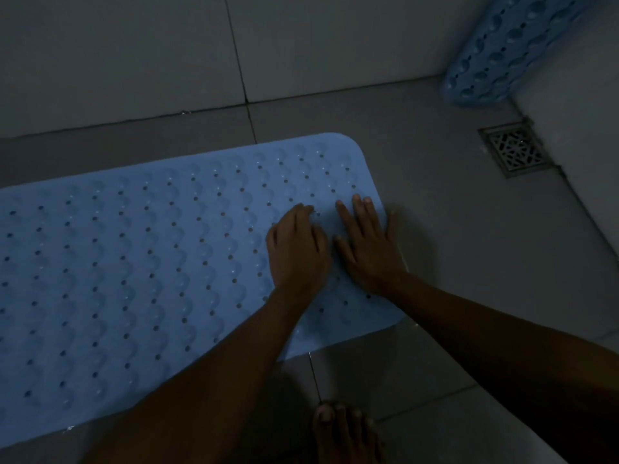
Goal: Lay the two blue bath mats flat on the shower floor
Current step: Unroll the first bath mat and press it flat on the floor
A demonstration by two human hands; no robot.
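Observation:
A blue bath mat (140, 262) with rows of small holes lies flat on the grey tiled shower floor (452, 229), stretching from the left edge to the middle. Both hands press on its right end. My left hand (298, 249) lies palm down on the mat with its fingers slightly bent. Beside it, my right hand (368, 242) rests flat with straight, spread fingers near the mat's right edge. A second blue mat (502, 51) stands rolled or folded in the far right corner against the wall.
A square metal floor drain (514, 150) sits to the right, below the second mat. Grey tiled walls (134, 55) rise behind the flat mat and on the right. My bare foot (345, 430) stands on the floor at the bottom, just in front of the mat.

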